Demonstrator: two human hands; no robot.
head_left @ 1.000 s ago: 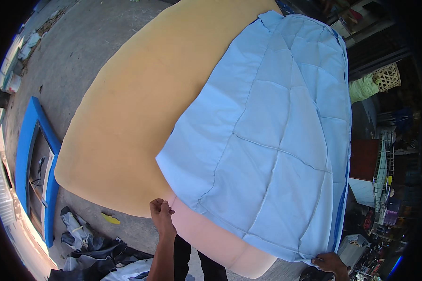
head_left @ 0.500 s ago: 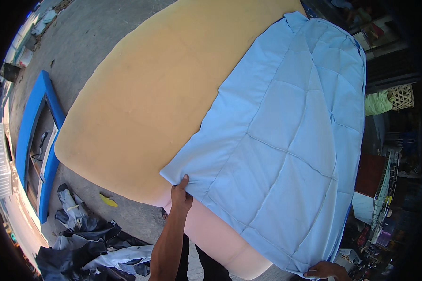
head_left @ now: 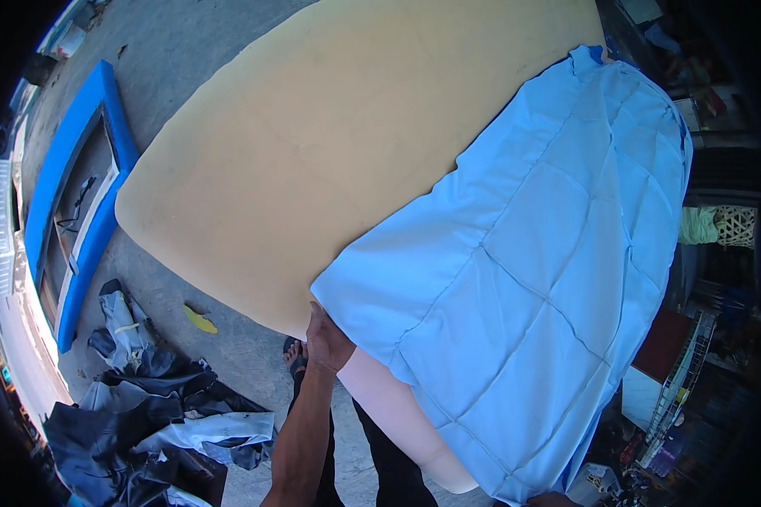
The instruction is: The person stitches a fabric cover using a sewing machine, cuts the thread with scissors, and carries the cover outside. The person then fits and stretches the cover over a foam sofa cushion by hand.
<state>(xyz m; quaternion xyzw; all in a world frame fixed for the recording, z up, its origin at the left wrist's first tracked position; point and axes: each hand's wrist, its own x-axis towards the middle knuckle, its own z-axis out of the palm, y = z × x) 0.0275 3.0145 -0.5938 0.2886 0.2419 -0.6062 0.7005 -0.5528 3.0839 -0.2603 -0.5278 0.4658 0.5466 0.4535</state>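
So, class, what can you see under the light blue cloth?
The light blue cloth lies over tan foam, which shows past its left edge; a pink section shows along its lower edge. Whatever lies beneath the middle is covered.

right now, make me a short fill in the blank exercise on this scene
The bare hand with its forearm in view, by the pale blue stitched fabric, is the person's ____ one.
The slender leaf on the grey concrete floor is ____ in colour.
The large tan foam slab is to the ____ of the hollow blue angular frame.

Missing words: left; yellow; right
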